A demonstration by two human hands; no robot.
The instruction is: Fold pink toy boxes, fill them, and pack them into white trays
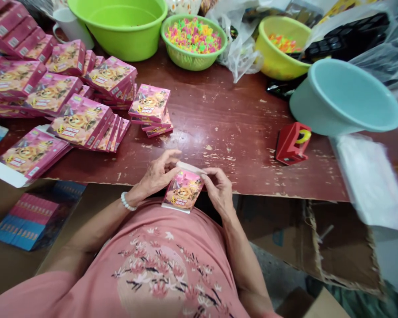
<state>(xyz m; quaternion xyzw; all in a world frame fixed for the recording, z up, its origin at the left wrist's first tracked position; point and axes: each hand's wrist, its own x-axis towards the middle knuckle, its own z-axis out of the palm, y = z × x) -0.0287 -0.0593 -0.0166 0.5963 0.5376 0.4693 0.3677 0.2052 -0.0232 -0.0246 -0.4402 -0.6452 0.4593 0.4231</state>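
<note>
A small pink printed carton (183,187) with a teddy-bear picture is held at the table's front edge, close to my body. Its white end flap stands out at the far end, and a white strip shows at the near end. My left hand (157,174) grips the carton's left side, thumb over the top. On the flap's right corner, my right hand (219,186) pinches with thumb and forefinger. Just beyond lies a short stack of closed pink cartons (151,104). More stacked cartons (81,119) and some flat ones with a white flap (28,152) are at the left.
Along the back stand a large green basin (122,31), a green basket (192,57) of colourful small pieces, a yellow bowl (268,48) and a light-blue basin (345,99). A red tape dispenser (290,143) sits right of centre. Clear plastic bags (371,176) hang over the right edge.
</note>
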